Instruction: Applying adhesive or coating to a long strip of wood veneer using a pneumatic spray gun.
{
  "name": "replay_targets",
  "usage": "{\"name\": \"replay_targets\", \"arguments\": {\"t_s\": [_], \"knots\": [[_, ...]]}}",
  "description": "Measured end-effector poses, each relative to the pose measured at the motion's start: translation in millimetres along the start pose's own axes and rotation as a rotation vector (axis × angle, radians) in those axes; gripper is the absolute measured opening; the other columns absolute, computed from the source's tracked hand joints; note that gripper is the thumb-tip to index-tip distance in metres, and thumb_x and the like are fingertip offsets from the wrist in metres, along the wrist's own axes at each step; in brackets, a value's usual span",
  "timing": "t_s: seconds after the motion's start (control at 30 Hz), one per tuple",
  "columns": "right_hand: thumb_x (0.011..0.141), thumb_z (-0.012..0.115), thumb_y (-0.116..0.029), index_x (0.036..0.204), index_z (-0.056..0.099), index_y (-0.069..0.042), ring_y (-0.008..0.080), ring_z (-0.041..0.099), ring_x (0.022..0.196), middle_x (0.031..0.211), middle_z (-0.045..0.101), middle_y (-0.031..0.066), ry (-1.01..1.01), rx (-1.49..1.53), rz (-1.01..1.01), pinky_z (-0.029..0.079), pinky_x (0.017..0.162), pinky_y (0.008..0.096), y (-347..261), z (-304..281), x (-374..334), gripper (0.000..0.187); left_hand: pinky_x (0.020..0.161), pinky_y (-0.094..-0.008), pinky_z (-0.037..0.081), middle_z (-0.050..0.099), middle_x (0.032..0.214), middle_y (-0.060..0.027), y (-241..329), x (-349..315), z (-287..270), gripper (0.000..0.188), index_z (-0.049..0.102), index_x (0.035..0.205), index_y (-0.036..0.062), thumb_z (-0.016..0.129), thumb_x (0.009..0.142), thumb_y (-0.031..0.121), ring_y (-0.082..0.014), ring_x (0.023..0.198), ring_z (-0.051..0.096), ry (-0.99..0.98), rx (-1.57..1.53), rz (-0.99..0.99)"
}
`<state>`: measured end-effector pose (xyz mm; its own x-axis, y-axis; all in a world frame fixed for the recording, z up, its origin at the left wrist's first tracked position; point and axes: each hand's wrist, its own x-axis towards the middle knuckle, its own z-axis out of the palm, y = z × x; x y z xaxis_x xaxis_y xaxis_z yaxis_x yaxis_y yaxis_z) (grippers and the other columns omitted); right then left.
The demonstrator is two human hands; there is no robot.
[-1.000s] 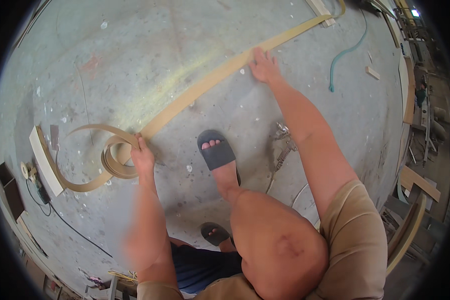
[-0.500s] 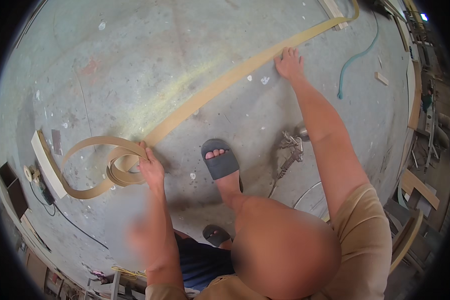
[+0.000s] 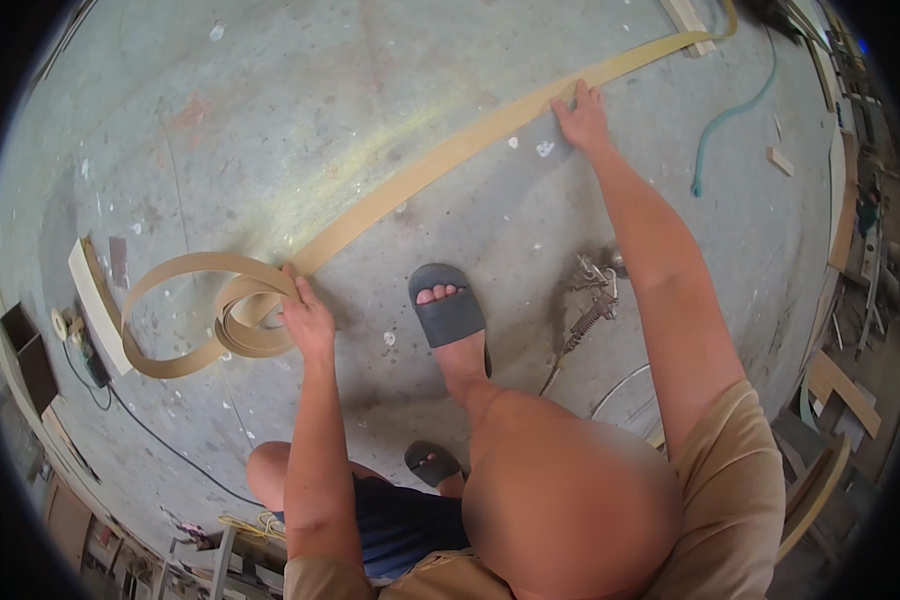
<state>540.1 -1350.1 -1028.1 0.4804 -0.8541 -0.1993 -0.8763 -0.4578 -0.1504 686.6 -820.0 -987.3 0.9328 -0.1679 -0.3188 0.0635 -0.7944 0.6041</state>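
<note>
A long tan strip of edge banding (image 3: 417, 182) stretches diagonally over the floor, from a loose coil (image 3: 232, 322) at the left to the far right. My left hand (image 3: 308, 312) is closed on the banding at the coil's right side, its thumb and fingers around the edge. One wide loop of the strip bulges out left of the coil. Far out on my right, my right hand (image 3: 582, 118) reaches the strip's near edge, fingers apart and fingertips touching it.
A spray gun (image 3: 592, 295) lies on the floor right of my sandalled foot (image 3: 448, 305). Pale boards (image 3: 98, 300) (image 3: 688, 22) lie beneath or beside both strip ends. A green hose (image 3: 715, 125) curves at the right. A corded tool (image 3: 88, 355) sits far left.
The view has shifted slightly. My right hand's fingertips have moved up onto the strip's edge. My left hand keeps its hold at the coil, and my left knee now shows beside that forearm.
</note>
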Motion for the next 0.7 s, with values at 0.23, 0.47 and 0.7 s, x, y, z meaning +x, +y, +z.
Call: {"name": "replay_targets", "arguments": {"t_s": [0.23,0.47,0.7], "knots": [[0.085,0.060,-0.063,0.153,0.027,-0.001,0.0383,0.023,0.148,0.159,0.025,0.0233,0.098,0.122,-0.078,0.025,0.118,0.0484,-43.1,26.0,-15.4,0.098,0.112,-0.0414,0.033,0.051,0.141,-0.0270,-8.7,11.5,-19.4,0.043,0.050,0.137,-0.0059,0.044,0.105,0.022,-0.0419,0.134,0.045,0.202,0.005,0.141],[0.087,0.062,-0.062,0.149,0.035,0.001,0.0404,0.027,0.145,0.155,0.031,0.0259,0.166,0.179,-0.234,0.028,0.115,0.0493,-65.9,21.0,-17.3,0.092,0.110,-0.0415,0.036,0.055,0.136,-0.0270,2.3,26.7,-22.1,0.039,0.053,0.133,-0.0065,0.046,0.104,0.020,-0.0408,0.129,0.050,0.149,0.011,0.254],[0.090,0.061,-0.058,0.147,0.034,0.006,0.0463,0.025,0.144,0.154,0.029,0.0322,0.193,0.112,-0.375,0.023,0.117,0.0523,-116.3,36.4,-43.6,0.089,0.110,-0.0466,0.035,0.061,0.121,-0.0252,32.1,-28.8,9.3,0.034,0.058,0.126,-0.0039,0.045,0.103,0.019,-0.0409,0.114,0.059,0.061,-0.075,0.168]]}}
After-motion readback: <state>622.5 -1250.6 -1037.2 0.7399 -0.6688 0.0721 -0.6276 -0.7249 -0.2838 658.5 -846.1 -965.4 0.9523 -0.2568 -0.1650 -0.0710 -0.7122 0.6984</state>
